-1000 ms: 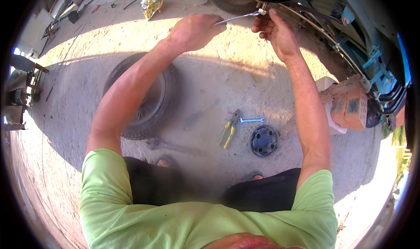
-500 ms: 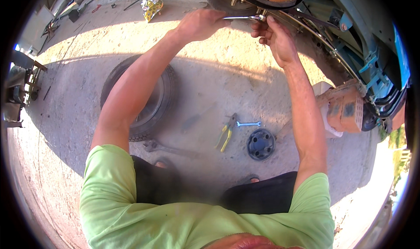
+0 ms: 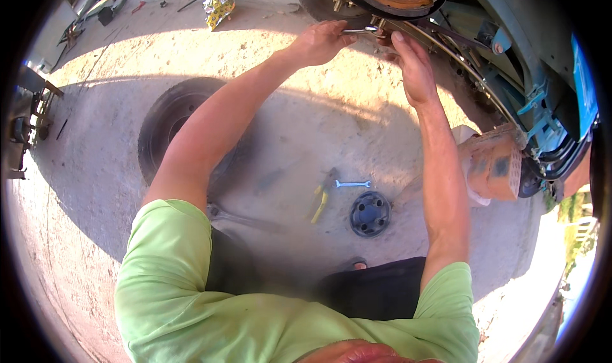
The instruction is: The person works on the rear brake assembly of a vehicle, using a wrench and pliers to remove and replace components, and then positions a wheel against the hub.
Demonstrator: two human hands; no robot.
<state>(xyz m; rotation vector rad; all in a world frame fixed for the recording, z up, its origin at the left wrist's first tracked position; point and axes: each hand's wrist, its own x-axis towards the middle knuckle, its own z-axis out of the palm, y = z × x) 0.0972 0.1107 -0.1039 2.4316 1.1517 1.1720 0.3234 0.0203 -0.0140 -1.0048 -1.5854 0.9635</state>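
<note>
My left hand (image 3: 319, 43) is closed around the shaft of a metal wrench (image 3: 360, 30), held nearly level below a round, rusty brake assembly (image 3: 395, 6) at the top. The wrench's far end meets a small fitting under that assembly. My right hand (image 3: 415, 66) is raised beside this end, thumb up and fingers curled in close to the fitting. What those fingers grip, if anything, is hidden in shadow.
On the concrete lie a second wrench (image 3: 352, 184), yellow-handled pliers (image 3: 320, 205), a dark round hub cover (image 3: 370, 214) and a long dark tool (image 3: 242, 219). A tyre (image 3: 159, 130) lies left, partly behind my arm. Hollow bricks (image 3: 500, 165) stand right, near the blue vehicle body (image 3: 542, 101).
My left hand has moved right with the wrench. My right hand has shifted slightly right and down, its fingers now tucked nearer the fitting. The view has shifted slightly.
</note>
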